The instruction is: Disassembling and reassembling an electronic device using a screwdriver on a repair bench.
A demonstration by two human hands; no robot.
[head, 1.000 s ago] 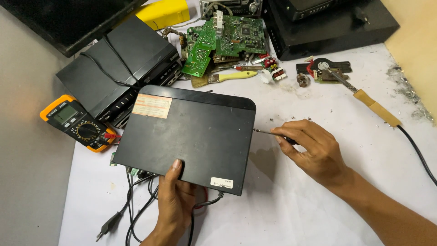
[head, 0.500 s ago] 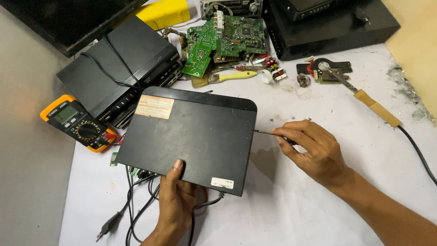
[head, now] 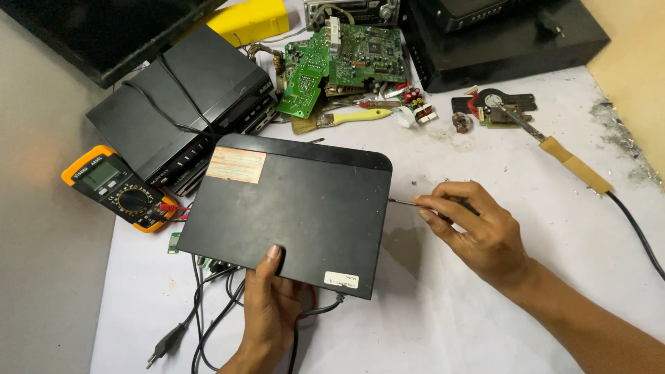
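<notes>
Black and flat, the set-top box [head: 291,208] lies tilted on the white counter [head: 485,325], its labelled underside facing up. Your left hand [head: 270,312] grips its near edge, thumb pressed on top, fingers hidden beneath. Your right hand [head: 478,232] pinches a thin screwdriver [head: 415,203], whose tip meets the box's right side. Cables [head: 208,325] trail from under the box. An orange multimeter [head: 121,188] sits just to its left, a yellow-handled brush [head: 339,120] and green circuit boards [head: 346,66] beyond.

White worktable [head: 485,325], cluttered with electronics
</notes>
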